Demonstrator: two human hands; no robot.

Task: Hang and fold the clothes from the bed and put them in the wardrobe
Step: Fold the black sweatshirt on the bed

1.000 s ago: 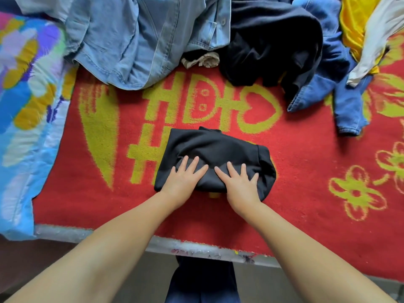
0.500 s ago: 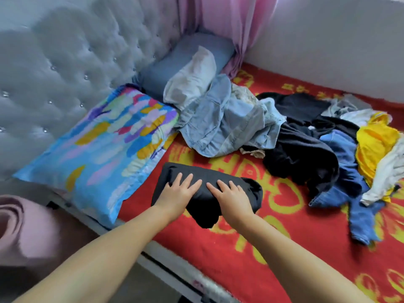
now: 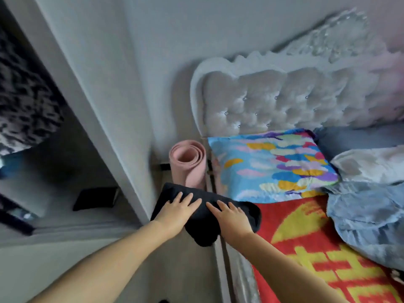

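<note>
A folded black garment is off the bed, in the air over the gap between the bed's edge and the wardrobe. My left hand and my right hand hold it from above, fingers spread across its top and thumbs hidden beneath; one end sags between them. The wardrobe stands at the left with its white frame close to the garment. Inside, on a shelf, lies another dark folded item. Light-blue denim clothes lie heaped on the red bed cover at the right.
A rolled pink mat stands on the floor between wardrobe and bed. A colourful pillow and a grey-white one lie against the tufted headboard. A patterned dark fabric hangs in the wardrobe's upper left.
Both hands lifted the folded black garment off the red cover and carried it left, past the bed's edge. The view has swung from the clothes pile to the wardrobe.
</note>
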